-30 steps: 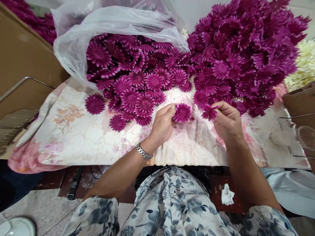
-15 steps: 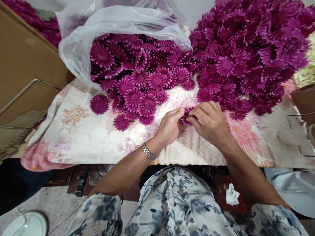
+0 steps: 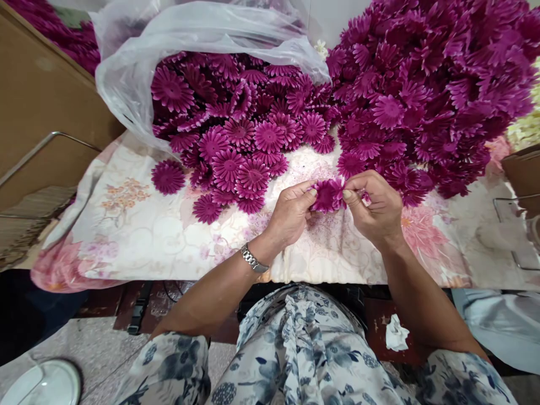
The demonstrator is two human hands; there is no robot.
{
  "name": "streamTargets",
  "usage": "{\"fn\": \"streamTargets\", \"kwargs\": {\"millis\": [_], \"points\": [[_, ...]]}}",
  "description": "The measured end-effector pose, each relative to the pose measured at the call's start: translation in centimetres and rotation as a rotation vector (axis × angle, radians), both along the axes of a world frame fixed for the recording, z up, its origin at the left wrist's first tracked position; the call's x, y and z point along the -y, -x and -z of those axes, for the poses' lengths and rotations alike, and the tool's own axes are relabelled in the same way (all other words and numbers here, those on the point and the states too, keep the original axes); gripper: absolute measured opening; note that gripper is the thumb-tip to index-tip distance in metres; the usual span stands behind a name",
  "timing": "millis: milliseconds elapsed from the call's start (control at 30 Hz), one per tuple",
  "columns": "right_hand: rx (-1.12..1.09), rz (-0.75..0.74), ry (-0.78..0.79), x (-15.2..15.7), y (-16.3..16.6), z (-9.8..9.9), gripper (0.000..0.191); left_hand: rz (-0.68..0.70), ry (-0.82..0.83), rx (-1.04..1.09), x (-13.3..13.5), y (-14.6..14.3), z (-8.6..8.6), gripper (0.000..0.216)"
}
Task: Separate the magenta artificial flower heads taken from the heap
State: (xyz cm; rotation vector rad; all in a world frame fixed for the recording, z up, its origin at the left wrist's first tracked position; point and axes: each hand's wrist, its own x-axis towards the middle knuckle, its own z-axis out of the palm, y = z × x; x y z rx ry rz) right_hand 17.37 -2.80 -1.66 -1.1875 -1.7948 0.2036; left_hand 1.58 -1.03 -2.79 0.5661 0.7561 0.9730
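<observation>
Between my two hands, low over the cloth, is a magenta artificial flower head (image 3: 327,196). My left hand (image 3: 294,214) pinches its left side between thumb and fingers, and a metal-band watch sits on that wrist. My right hand (image 3: 375,205) has thumb and forefinger closed on the petals at the right side. Part of the flower is hidden behind the fingertips. Just beyond my left hand lies a spread of loose magenta flower heads (image 3: 253,174), spilling from a clear plastic bag (image 3: 126,73). A taller heap of magenta flowers (image 3: 426,107) rises beyond my right hand.
A floral tablecloth (image 3: 139,242) covers the table. Cardboard boxes stand at the left (image 3: 50,84) and right (image 3: 523,174), with metal wire frames beside them. One flower head (image 3: 167,176) lies apart at the left. A crumpled white tissue (image 3: 396,333) is below the table edge.
My right hand has shifted right and opened away from my left, so more of the flower head shows between them. Its petals look more spread. The left hand stays nearly in place.
</observation>
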Motion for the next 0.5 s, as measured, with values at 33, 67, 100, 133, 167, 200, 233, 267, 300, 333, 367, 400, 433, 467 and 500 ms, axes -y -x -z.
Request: {"fn": "streamTargets", "kwargs": {"millis": [33,67,100,133,167,200,233,267,300,333,367,400,433,467,500], "points": [[-0.013,0.020,0.007,0.1,-0.4,-0.1,0.008,-0.017,0.006,-0.016,-0.1,0.0,0.0,0.011],[-0.028,0.039,0.022,0.2,-0.7,-0.1,0.008,-0.029,0.007,-0.029,-0.1,0.0,0.0,0.011],[-0.050,0.052,0.043,0.4,-1.1,-0.1,0.008,-0.036,0.002,-0.037,-0.1,0.0,0.0,0.011],[-0.076,0.061,0.073,0.5,-1.4,0.0,0.008,-0.040,-0.010,-0.041,-0.1,0.0,0.0,0.011],[-0.106,0.063,0.106,0.7,-1.6,0.0,0.008,-0.042,-0.027,-0.039,0.0,0.0,-0.1,0.012],[-0.137,0.058,0.140,0.8,-1.7,0.1,0.008,-0.039,-0.045,-0.034,0.0,-0.1,-0.2,0.013],[-0.166,0.048,0.165,0.8,-1.7,0.2,0.007,-0.021,-0.059,-0.024,0.1,-0.1,-0.3,0.015],[-0.184,0.034,0.178,0.9,-1.6,0.3,0.007,0.008,-0.072,-0.012,0.2,-0.2,-0.4,0.017],[-0.189,0.015,0.177,0.9,-1.5,0.4,0.006,0.042,-0.084,0.001,0.3,-0.3,-0.4,0.019],[-0.183,-0.005,0.163,0.9,-1.2,0.4,0.006,0.071,-0.097,0.013,0.4,-0.3,-0.4,0.020],[-0.170,-0.024,0.142,0.9,-0.9,0.4,0.006,0.090,-0.111,0.020,0.5,-0.4,-0.4,0.021],[-0.147,-0.038,0.120,0.9,-0.6,0.4,0.006,0.096,-0.124,0.018,0.5,-0.4,-0.3,0.021],[-0.121,-0.046,0.098,0.8,-0.2,0.4,0.006,0.091,-0.138,0.007,0.5,-0.4,-0.2,0.021],[-0.095,-0.051,0.079,0.8,0.2,0.4,0.006,0.078,-0.149,-0.010,0.5,-0.4,-0.2,0.021],[-0.074,-0.054,0.067,0.8,0.4,0.4,0.006,0.071,-0.154,-0.028,0.5,-0.4,-0.2,0.021]]}}
